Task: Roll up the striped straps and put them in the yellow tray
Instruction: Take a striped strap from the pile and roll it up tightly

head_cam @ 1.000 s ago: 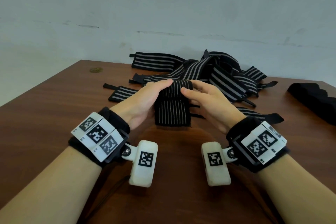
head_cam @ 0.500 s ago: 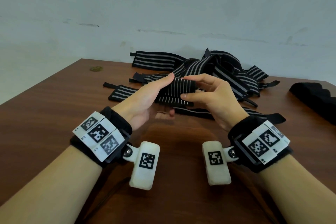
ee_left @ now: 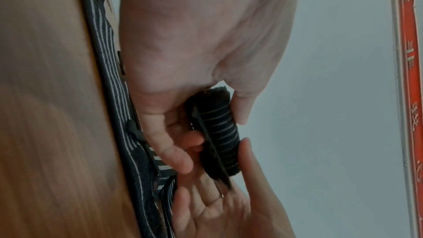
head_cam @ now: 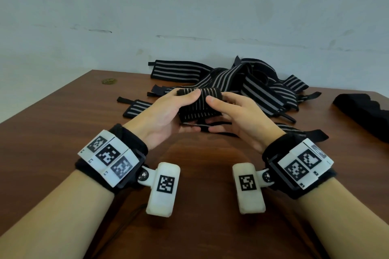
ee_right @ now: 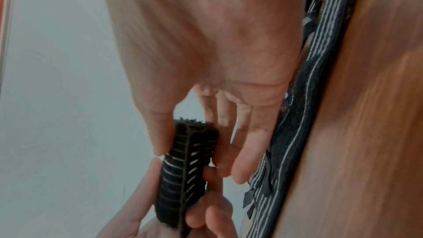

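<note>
- The rolled strap (head_cam: 200,103) sits between the two hands, lifted off the wooden table (head_cam: 63,122) and held just in front of the heap of loose straps.
- The left hand (head_cam: 162,115) grips the roll's left end: thumb on the upper face, fingers curled underneath.
- The right hand (head_cam: 237,118) grips the right end the same way, its thumb pressed on the top of the roll close to the left thumb, fingers tucked below.
- From the left wrist view, the roll (ee_left: 215,138) is pinched between thumb and fingers, with the other hand's fingers meeting it from below.
- From the right wrist view, the same roll (ee_right: 185,173) lies between the thumb and the curled fingers, a seam line running down its length.
- The strap looks black with thin pale stripes, wound into a short, thick bundle; a fuzzy dark edge shows at its end.
- A short flap of it hangs down on the near side, its stripes broken into dashes at the lower edge.
- Behind the hands lies the pile of unrolled striped straps (head_cam: 252,88), tangled, some ends trailing onto the table.
- One strap (head_cam: 136,108) lies flat just left of the left hand.
- A dark cloth bundle (head_cam: 366,115) rests at the table's right edge, well apart from the hands.
- The yellow tray is out of sight in all views.
</note>
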Tool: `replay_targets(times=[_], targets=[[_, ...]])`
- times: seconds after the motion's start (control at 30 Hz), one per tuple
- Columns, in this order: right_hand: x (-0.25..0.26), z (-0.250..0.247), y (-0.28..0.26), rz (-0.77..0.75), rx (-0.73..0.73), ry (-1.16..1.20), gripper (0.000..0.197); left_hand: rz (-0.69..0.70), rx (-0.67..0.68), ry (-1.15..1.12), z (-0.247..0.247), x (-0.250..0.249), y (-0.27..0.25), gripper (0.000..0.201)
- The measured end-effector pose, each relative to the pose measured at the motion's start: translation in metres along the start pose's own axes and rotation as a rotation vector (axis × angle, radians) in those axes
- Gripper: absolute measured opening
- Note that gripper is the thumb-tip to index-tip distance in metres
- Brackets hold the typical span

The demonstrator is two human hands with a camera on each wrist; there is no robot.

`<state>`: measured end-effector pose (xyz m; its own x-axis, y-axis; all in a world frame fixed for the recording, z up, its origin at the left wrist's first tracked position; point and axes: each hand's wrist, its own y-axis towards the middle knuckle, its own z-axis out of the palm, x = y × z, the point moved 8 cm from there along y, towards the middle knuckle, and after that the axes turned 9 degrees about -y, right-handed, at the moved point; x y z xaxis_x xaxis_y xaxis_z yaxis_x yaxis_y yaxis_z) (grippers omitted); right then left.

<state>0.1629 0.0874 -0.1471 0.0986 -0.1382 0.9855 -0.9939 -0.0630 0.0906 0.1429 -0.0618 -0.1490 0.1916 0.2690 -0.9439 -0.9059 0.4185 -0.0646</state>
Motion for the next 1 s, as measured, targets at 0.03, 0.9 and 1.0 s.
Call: replay_targets(times=[0.03, 0.9, 1.0], targets=[[0.001, -0.002, 0.000, -0.013, -0.010, 0.021, 0.033, 0.002, -0.003, -0.004, -0.001, 0.000, 0.001, 0.031], [0.002, -0.014, 0.002, -0.052, -0.096, 0.084, 0.032, 0.149, -0.083, 0.046, -0.009, -0.013, 0.003, 0.023], [0.009, -0.022, -0.005, -0.051, -0.123, 0.124, 0.029, 0.171, -0.043, 0.164, 0.000, -0.018, -0.003, 0.020]])
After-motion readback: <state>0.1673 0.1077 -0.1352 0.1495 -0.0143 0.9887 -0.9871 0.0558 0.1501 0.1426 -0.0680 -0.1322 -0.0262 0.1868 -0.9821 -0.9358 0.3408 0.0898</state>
